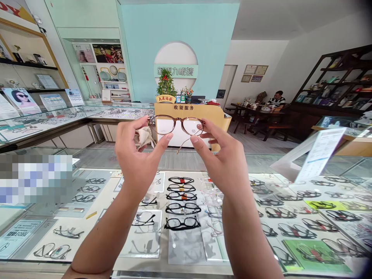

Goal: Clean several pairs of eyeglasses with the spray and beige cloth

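Note:
Both my hands hold up a pair of brown-rimmed eyeglasses [178,119] in front of me, above a glass display case. My left hand [138,155] grips the left end of the frame, its thumb below the left lens. A crumpled beige cloth [143,137] is also tucked in that hand's fingers. My right hand [223,155] pinches the right end of the frame, thumb near the right lens. One thin temple arm slants down behind the right lens. Small print shows on the clear lenses.
Under my arms the glass display case [183,267] holds many eyeglasses in rows, including black frames [182,223]. A white sign stand [318,155] stands on the right. Beyond are a wooden cashier counter [217,120], a plant [165,83] and a person [277,100] seated at a dark table.

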Available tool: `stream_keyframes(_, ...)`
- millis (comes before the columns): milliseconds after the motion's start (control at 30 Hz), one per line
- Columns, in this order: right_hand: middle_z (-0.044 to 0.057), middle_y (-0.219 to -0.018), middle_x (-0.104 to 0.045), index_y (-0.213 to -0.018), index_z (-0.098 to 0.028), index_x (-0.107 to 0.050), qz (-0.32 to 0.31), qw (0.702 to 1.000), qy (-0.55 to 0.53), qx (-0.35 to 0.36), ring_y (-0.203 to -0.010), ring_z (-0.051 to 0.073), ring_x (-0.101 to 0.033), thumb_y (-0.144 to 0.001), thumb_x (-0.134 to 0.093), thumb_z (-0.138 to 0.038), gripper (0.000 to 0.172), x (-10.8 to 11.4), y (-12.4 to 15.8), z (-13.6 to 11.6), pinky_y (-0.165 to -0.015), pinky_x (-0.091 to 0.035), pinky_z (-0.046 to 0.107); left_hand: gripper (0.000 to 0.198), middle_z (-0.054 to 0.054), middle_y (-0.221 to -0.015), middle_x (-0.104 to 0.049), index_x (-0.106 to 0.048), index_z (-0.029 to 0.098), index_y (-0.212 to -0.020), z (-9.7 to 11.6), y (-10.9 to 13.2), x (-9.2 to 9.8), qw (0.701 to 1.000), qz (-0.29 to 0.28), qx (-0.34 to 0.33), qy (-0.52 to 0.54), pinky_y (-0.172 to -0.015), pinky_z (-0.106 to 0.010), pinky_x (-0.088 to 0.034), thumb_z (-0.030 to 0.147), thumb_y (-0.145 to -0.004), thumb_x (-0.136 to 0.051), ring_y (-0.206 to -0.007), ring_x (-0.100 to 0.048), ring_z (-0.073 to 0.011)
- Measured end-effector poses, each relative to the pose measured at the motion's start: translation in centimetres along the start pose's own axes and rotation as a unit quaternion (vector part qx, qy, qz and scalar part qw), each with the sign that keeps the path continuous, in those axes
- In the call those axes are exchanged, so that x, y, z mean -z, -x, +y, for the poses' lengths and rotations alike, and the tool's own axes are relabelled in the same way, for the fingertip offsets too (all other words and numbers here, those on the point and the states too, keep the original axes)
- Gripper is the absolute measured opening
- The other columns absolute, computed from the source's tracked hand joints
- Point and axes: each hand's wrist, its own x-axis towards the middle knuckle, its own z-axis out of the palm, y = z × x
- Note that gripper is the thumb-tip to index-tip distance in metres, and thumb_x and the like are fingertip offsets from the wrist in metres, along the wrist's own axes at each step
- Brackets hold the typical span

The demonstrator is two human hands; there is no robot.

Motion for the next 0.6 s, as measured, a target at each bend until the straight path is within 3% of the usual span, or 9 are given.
stream_keyframes(600, 0.008, -0.132, -0.087, -0.145, -0.034, -0.08, 0.016, 1.0, 0.003, 0.013, -0.113, 0.031, -0.082, -0.104, -0.075, -0.057, 0.047, 0.5, 0.05, -0.35, -0.098, -0.065, 0.053, 0.049, -0.008, -0.12, -0.074, -0.077, 0.028, -0.13, -0.03, -0.31, 0.17, 1.0, -0.028, 0.01, 0.002, -0.081, -0.036, -0.064, 0.049, -0.089, -0.095, -0.11, -0.072, -0.0253)
